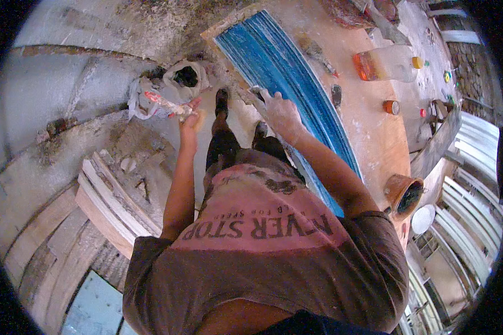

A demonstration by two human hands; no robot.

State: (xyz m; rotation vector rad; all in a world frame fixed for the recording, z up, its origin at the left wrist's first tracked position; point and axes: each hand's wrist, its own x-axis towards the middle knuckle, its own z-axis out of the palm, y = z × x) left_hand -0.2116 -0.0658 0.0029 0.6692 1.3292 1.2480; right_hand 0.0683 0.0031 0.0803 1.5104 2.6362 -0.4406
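Note:
A long blue mould [288, 72] with ridges along its length lies on the worktable, smeared with white. My right hand [284, 114], dusted white, is at its left edge with the fingers closed round a small grey flat tool [257, 91]. Most of that tool is hidden by the fingers. Out to the left, away from the table, my left hand [190, 113] grips the end of a crumpled white plastic bag [146, 103] with red print. Beside that bag stands a pale sack [198, 84] with a dark opening.
On the table are a clear bottle [383, 62] with orange liquid, a small jar [391, 107], a brush-like tool [321, 60] and a brown pot [395, 192]. White moulding lengths [109, 195] lie at my left. My feet stand between the sack and table.

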